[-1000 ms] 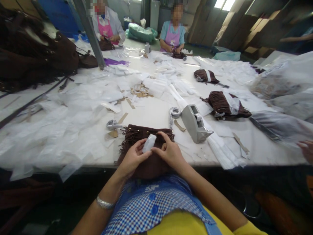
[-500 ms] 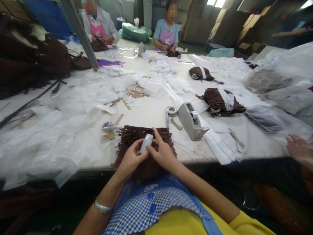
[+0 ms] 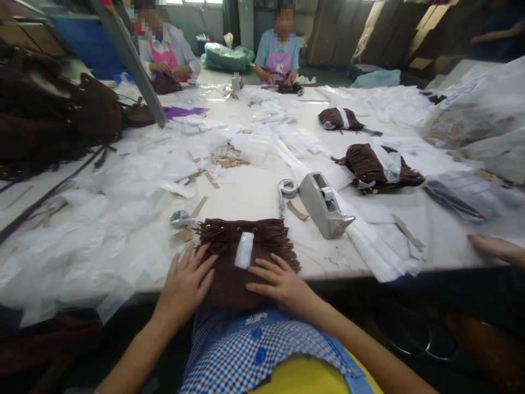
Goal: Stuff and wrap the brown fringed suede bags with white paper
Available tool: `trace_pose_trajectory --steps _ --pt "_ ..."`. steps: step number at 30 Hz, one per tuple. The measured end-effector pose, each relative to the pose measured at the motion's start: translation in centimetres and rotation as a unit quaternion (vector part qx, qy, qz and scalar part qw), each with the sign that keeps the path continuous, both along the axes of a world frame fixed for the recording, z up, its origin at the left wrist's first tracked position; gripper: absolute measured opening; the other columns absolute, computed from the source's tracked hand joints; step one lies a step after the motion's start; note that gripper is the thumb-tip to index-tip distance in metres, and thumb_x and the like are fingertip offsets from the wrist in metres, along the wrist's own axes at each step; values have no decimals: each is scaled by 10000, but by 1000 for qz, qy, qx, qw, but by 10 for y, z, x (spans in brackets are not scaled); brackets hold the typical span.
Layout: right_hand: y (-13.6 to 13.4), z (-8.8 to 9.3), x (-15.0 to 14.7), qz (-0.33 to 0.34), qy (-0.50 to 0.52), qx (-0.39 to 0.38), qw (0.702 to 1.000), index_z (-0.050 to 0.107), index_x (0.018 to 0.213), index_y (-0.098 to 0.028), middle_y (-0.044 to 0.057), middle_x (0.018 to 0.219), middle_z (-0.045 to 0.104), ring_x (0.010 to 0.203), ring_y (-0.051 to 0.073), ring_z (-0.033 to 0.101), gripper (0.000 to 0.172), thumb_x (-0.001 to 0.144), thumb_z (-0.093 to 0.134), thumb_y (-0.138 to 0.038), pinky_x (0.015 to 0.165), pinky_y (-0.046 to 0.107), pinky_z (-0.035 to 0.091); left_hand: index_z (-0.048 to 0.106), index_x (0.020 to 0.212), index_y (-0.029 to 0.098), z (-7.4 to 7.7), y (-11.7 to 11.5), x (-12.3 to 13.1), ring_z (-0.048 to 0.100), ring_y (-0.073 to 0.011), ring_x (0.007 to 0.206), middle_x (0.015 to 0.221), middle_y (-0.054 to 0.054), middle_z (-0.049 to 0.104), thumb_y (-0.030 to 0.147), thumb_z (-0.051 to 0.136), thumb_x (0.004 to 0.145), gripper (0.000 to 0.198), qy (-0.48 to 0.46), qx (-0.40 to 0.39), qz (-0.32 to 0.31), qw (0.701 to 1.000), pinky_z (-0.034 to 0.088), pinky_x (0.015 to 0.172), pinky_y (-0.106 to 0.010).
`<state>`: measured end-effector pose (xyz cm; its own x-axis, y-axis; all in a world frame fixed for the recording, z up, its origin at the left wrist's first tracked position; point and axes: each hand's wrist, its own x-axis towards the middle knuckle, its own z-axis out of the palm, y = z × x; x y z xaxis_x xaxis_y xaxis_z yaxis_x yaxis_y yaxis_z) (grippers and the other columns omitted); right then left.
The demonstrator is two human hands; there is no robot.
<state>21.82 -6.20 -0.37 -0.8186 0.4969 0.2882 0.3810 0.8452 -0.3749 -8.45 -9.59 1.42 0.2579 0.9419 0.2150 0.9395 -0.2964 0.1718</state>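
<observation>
A dark brown fringed bag [image 3: 229,284] lies at the table's front edge, against the checked apron. On its upper middle, below the metal eyelets, sits a small white wrapped piece [image 3: 245,250]. My left hand [image 3: 186,279] rests on the bag's left side with fingers spread. Flat on the right side of the bag lies my right hand [image 3: 276,279], its fingertips close to the white piece. Neither hand grips anything. Just beyond the bag are a wrapped strap or chain coil [image 3: 289,188] and a grey tape dispenser [image 3: 324,205].
White paper and plastic sheets [image 3: 102,219] cover the left of the table. Two wrapped brown bags [image 3: 379,167] lie to the right. A heap of brown bags [image 3: 53,120] stands by a grey post [image 3: 129,63]. Another person's hand [image 3: 498,249] is at the right edge; two people work opposite.
Both hands have let go of the white piece, which now lies on the bag. They have moved apart and flattened onto the bag's two sides.
</observation>
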Motion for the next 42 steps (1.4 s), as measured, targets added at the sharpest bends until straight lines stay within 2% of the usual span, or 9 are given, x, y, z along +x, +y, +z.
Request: trace_pose_trajectory --steps 3,6,9,13,18,24,27,31,42 --pt "14 -15 3 -48 47 40 997 635 1255 -332 3 1366 615 1376 212 438 401 949 492 -116 1194 531 207 680 1157 225 12 -2 -28 445 -342 1370 1422 -122 550 227 464 939 306 -17 25 50 998 433 1064 -562" --pt "25 -15 5 -96 77 14 992 682 1182 -299 10 1298 662 1309 216 509 403 902 506 -69 1176 520 262 683 1050 220 35 6 -15 544 -269 1281 1352 -88 603 191 461 938 250 -73 89 114 987 434 1093 -477" --pt "29 5 13 -70 55 -75 993 667 1229 -272 31 1362 616 1317 238 502 520 788 545 -25 1158 502 318 666 1110 223 38 22 20 547 -222 1280 1337 -61 622 199 490 942 245 -109 64 9 992 434 1107 -416" --pt "43 49 31 -29 48 -207 977 603 1323 -270 39 1396 587 1309 212 521 515 836 576 -104 1158 430 347 662 1202 212 12 36 37 553 -270 1283 1319 -74 650 253 497 946 308 -47 -10 -131 990 456 1078 -486" --pt "123 64 29 -356 86 -135 921 603 1312 -192 113 1173 706 1090 241 659 385 975 511 -354 970 369 492 702 1108 243 21 53 25 676 -236 1098 1160 -51 732 364 515 957 270 -107 6 -60 992 526 991 -401" --pt "238 44 2 -526 -117 -101 836 342 1493 -82 265 1296 578 1154 330 605 720 960 461 -552 945 384 456 666 1197 199 48 117 44 656 -277 1111 1206 -103 704 420 488 958 371 -106 23 0 994 502 976 -422" --pt "269 37 -5 -541 -157 -128 816 357 1473 -63 276 1268 584 1156 331 601 741 963 406 -598 942 388 458 692 1162 227 39 140 47 694 -276 1017 1131 -81 739 440 477 953 368 -100 -88 -20 991 537 865 -387" --pt "290 30 -10 -539 -184 -148 809 536 1314 -79 260 1281 574 1156 305 602 473 991 451 -414 956 381 456 719 1100 267 30 148 45 706 -255 972 1068 -40 758 397 517 933 292 -137 -146 -72 977 531 832 -355" --pt "315 41 -9 -513 -175 -162 825 575 1296 -94 163 1193 681 1104 247 640 468 834 608 -159 900 286 478 687 1075 208 22 130 54 698 -215 842 965 -67 750 222 548 942 193 -108 -18 -219 970 532 756 -329"
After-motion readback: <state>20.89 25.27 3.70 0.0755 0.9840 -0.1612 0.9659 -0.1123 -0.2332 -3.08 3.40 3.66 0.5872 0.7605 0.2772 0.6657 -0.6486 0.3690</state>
